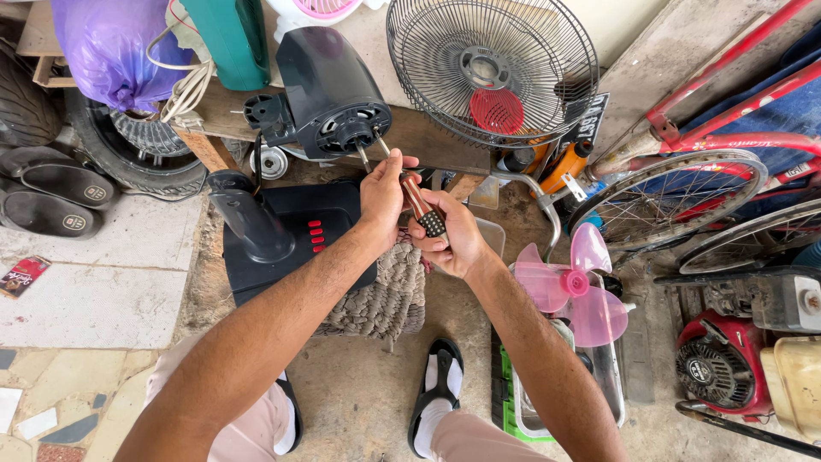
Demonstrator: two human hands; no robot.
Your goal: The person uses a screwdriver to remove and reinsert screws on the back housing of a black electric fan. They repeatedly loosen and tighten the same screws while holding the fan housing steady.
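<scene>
My left hand (381,195) and my right hand (453,233) both grip a screwdriver (421,204) with a red and black handle. Its thin shaft points up and left at the black motor housing (329,90) of a stand fan. My right hand is closed round the black butt of the handle. The fingers of my left hand pinch the handle's upper part, close to the motor's bare shaft (363,157). The motor sits on a black neck (248,224) above the fan's black base (282,244), which has red buttons.
A wire fan guard (492,68) leans at the back. Pink fan blades (571,287) lie in a tray to the right. Bicycle wheels (667,201) and a small engine (727,364) crowd the right. Tyres (137,150) and a purple bag (107,47) are at the left. A knitted rag (385,295) lies below my hands.
</scene>
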